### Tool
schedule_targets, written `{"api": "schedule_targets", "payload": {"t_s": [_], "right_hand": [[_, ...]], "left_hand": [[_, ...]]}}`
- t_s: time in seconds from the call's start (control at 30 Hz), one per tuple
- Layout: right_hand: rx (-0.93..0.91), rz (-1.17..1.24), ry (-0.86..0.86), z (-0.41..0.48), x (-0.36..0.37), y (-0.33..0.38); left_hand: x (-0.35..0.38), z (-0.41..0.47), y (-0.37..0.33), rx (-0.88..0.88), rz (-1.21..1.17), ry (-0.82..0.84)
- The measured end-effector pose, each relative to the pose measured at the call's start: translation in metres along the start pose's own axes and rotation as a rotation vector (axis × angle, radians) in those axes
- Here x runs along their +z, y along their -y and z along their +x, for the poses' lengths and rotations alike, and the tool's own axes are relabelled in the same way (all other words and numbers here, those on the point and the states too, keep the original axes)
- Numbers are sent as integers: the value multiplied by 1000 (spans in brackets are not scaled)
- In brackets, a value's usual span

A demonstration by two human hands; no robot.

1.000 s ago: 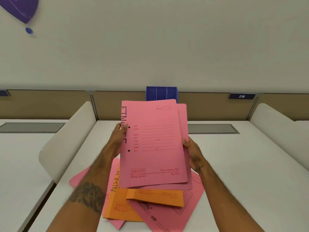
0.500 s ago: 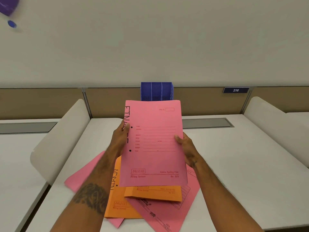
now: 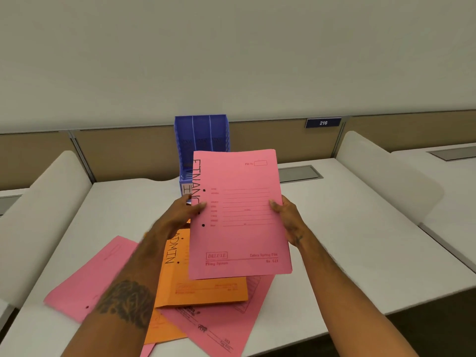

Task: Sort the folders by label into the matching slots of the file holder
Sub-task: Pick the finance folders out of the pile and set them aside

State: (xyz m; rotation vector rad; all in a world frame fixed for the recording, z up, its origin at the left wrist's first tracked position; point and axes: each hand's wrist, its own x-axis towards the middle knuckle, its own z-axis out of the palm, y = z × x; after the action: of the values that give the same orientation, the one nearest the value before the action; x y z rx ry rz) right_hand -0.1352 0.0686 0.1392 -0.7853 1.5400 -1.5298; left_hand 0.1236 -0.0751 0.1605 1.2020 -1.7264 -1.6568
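Note:
I hold a pink folder with a handwritten "FINANC…" label on its spine upright above the desk. My left hand grips its left edge and my right hand grips its right edge. Behind it stands a blue file holder with three slots; a white label starting with "H" shows on its front, the rest hidden by the folder. Under my arms lie an orange folder marked "ADMIN" and other pink folders.
White curved dividers stand at the left and the right of the white desk. A tan partition runs along the back with a "216" plate. A grey cable hatch sits right of the holder.
The view has tipped down and shifted, so more of the blue holder shows. The second pink folder seen behind the held one a second ago is out of sight. The folder sits closer to the holder.

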Motion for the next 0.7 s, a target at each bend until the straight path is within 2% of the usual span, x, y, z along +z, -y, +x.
{"api": "schedule_targets", "payload": {"t_s": [0.3, 0.57, 0.7], "right_hand": [[78, -113, -139, 31, -116, -4], [149, -196, -163, 76, -269, -16], [189, -322, -173, 95, -338, -27]], "left_hand": [[107, 50, -4, -10, 33, 87], [258, 98, -13, -99, 6, 104], [327, 111, -8, -173, 15, 103]]}}
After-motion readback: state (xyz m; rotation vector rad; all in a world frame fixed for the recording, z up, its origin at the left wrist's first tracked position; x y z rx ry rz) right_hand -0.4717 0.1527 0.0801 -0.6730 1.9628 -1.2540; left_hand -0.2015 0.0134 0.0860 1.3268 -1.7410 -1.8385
